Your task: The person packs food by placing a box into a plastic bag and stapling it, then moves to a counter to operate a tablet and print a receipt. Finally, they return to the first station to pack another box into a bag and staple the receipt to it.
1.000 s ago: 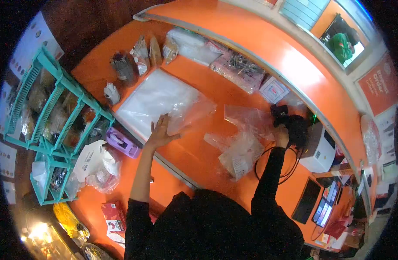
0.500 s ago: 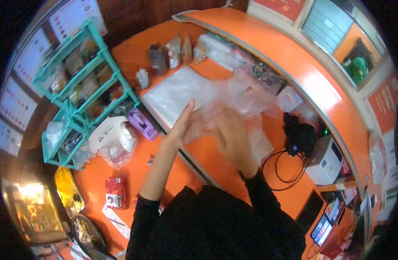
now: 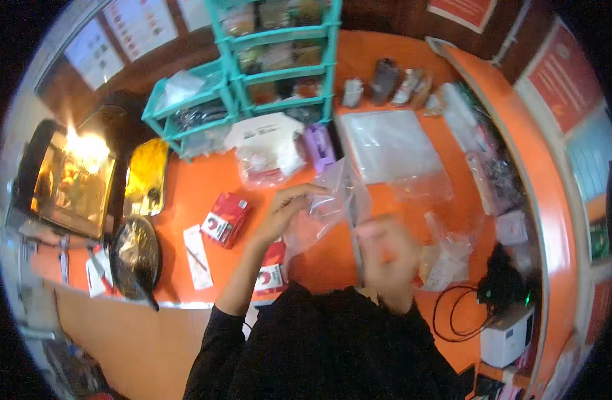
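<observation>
Clear bag: the thin film [image 3: 316, 217] is in front of the person's body now, over the left part of the orange desk [image 3: 186, 180] and reaching across the seam. A moment ago it was a blur between the hands, nearer the flat stack.
Left hand: it [image 3: 282, 210] was spread over the stack a second ago; now its grip is narrow, fingers bent over the film's upper part.
Right hand: it [image 3: 391, 250] was out by the black device [image 3: 499, 277], and has come back to the bag's other side. It's smeared by motion, so from where I'm standing I can't fairly tell whether its grip is closed or loose, or whether it touches the film.
What the shift means: the bag is apart from the stack and being handled on its own, the left hand looking like the one that steadies it.
Flat stack: the pile of clear sheets [image 3: 386, 140] rests on the desk's right part, just beside the purple dispenser [image 3: 319, 148].
Near the left hand: one red box [image 3: 229, 217] is to its left, another [image 3: 271, 273] below it, close to the black clothing.
View: it has swung left, so the teal rack [image 3: 282, 77] stands straight ahead.
</observation>
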